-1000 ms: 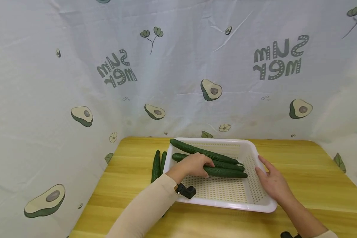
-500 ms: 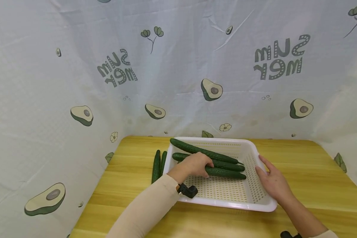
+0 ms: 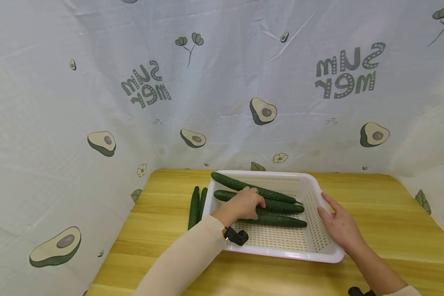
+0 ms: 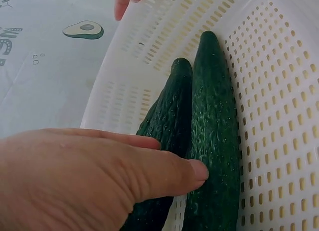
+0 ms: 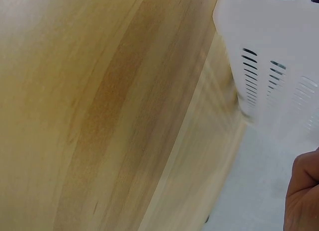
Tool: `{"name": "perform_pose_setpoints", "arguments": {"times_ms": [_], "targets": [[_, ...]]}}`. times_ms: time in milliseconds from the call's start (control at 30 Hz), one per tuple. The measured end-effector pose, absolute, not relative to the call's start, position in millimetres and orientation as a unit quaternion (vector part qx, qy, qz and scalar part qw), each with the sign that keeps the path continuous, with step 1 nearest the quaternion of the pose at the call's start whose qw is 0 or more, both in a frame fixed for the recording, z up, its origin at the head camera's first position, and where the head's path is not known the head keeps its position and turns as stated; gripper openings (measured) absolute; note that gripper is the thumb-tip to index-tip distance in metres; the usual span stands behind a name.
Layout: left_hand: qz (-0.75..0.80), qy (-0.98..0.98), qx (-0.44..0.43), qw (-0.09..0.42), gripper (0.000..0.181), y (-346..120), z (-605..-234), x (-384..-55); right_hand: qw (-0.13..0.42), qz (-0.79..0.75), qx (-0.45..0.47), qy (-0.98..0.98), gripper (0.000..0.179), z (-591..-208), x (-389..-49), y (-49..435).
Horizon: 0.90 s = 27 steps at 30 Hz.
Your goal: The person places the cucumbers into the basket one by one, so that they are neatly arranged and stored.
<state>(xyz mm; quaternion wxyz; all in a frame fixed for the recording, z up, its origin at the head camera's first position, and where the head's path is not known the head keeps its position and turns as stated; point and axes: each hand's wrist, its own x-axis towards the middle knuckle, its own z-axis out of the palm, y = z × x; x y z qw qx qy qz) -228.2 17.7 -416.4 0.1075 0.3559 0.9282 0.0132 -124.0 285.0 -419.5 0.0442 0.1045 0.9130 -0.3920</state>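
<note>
A white perforated plastic basket (image 3: 281, 254) holds three long green cucumbers. My left hand (image 3: 242, 204) reaches over its left part, fingers curled across the middle cucumber (image 3: 286, 206). In the left wrist view, the thumb lies against the near cucumber (image 4: 217, 101), and the fingertips are hidden beyond the middle one. The back cucumber (image 3: 251, 187) slants, its left end up on the basket's rim. My right hand (image 3: 340, 226) grips the basket's right rim, thumb on the inner side. Only part of that hand shows in the right wrist view, beside the basket's outer wall (image 5: 269, 37).
On the yellow wood-grain table (image 3: 377, 218), two more cucumbers (image 3: 194, 207) lie left of the basket, partly hidden by the left sleeve. A white curtain (image 3: 222, 102) with avocado prints hangs behind the table and at its sides.
The near cucumber has shifted slightly toward the basket's front and now lies apart from the middle one. My left hand has risen a little toward the middle cucumber. My right hand stays put.
</note>
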Motion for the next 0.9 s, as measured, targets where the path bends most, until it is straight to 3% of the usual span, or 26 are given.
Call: {"name": "perform_pose_setpoints", "arguments": {"times_ms": [333,667,900], "targets": [[0.050,0.928,0.351,0.111,0.037,16,-413,-226,0.041,-0.390,0.107,0.914,0.070,-421,-123,285],[0.190,0.905,0.347,0.153,0.042,8,-405,-223,0.045,-0.390,0.112,0.913,0.070,-422,-123,283],[0.253,0.888,0.358,0.138,0.042,-18,-384,-216,0.050,-0.390,0.112,0.913,0.070,-420,-122,284]]}}
